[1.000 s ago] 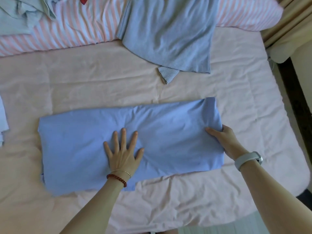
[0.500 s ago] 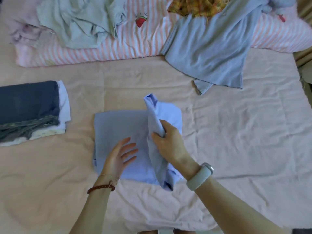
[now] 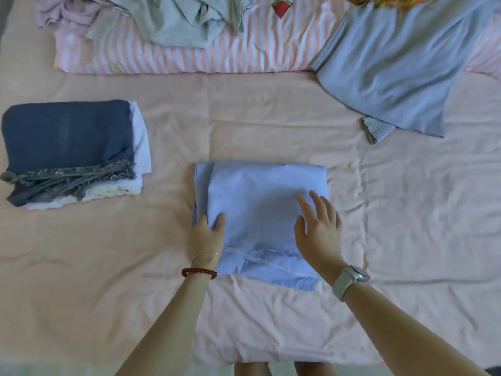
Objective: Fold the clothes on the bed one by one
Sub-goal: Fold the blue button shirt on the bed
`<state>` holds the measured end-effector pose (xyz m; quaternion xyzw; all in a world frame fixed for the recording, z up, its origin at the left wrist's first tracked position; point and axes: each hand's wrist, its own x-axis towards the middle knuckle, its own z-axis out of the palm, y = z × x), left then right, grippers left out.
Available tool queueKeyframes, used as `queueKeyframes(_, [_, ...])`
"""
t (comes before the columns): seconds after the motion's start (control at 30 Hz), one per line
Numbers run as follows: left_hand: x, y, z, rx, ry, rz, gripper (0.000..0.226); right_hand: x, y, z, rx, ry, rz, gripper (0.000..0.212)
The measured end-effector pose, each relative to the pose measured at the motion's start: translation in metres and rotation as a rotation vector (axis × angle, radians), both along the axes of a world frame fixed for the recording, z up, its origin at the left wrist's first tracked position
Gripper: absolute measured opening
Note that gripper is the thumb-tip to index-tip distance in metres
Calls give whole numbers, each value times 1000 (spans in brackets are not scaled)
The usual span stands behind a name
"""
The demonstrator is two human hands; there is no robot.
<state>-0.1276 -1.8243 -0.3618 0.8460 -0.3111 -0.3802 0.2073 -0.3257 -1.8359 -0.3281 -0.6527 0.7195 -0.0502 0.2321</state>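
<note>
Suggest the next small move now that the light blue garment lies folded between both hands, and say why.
Probably lift the folded light blue garment onto the folded stack to its left. It already lies as a compact rectangle, the left hand grips its left edge, and the right hand is open over its right side.

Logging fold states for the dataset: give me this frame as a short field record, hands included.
garment in work: light blue garment, folded to a compact rectangle, flat on the pink bedsheet
left hand: at the garment's left edge, thumb on top, fingers hidden by the fabric
right hand: fingers straight and spread over the garment's right side
done stack: folded pile at left, dark blue item on top
still unfolded: grey-blue garment at upper right, pale green garment on the striped quilt
</note>
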Motion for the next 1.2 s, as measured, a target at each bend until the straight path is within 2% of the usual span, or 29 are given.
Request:
queueKeyframes(0.03, [-3, 3, 1, -88, 36, 85, 16, -2, 0, -3, 10, 15, 21, 48])
queueKeyframes(0.1, [-2, 15, 5, -246, 162, 213, 24, -2, -2, -7, 27, 40, 76, 53])
queueKeyframes(0.13, [2, 23, 6, -272, 199, 245, 24, 0, -3, -9, 32, 62, 106, 55])
queueKeyframes(0.2, [11, 32, 5, -231, 179, 272, 10, 6, -9, -16, 36, 111, 170, 56])
queueKeyframes(0.23, [14, 32, 5, -206, 104, 269, 18, 10, -13, -21, 40, 142, 213, 56])
queueKeyframes(0.3, [18, 23, 6, -308, -123, 102, 34, 20, -23, -33, 40, 207, 277, 55])
queueKeyframes(0.4, [3, -1, 8, -445, -491, -449, 48, 30, -34, -48, 65, 257, 293, 54])
queueKeyframes(0.47, [-11, -18, 1, -411, -607, -731, 50, 34, -37, -57, 76, 291, 336, 54])
queueKeyframes(0.53, [-16, -32, -14, -301, -604, -844, 52, 34, -36, -64, 65, 316, 380, 54])
queueKeyframes(0.7, [7, -39, -61, -47, -634, -890, 60, 20, -37, -63, 22, 266, 451, 53])
queueKeyframes(0.8, [19, -38, -74, 6, -633, -874, 63, 8, -18, -60, -96, 243, 471, 55])
queueKeyframes(0.93, [19, -33, -69, 23, -581, -862, 64, -27, 44, -59, -49, 200, 534, 57])
queueKeyframes(1.03, [12, -31, -56, -30, -521, -758, 62, -53, 73, -52, -54, 58, 515, 53])
queueKeyframes(1.07, [9, -29, -50, -98, -491, -635, 61, -57, 73, -50, -87, -29, 448, 51])
queueKeyframes(1.13, [7, -24, -39, -191, -375, -290, 59, -58, 61, -45, -94, -253, 129, 45])
queueKeyframes(1.2, [14, -17, -34, -158, -164, -1, 50, -53, 38, -44, 7, -444, -201, 42])
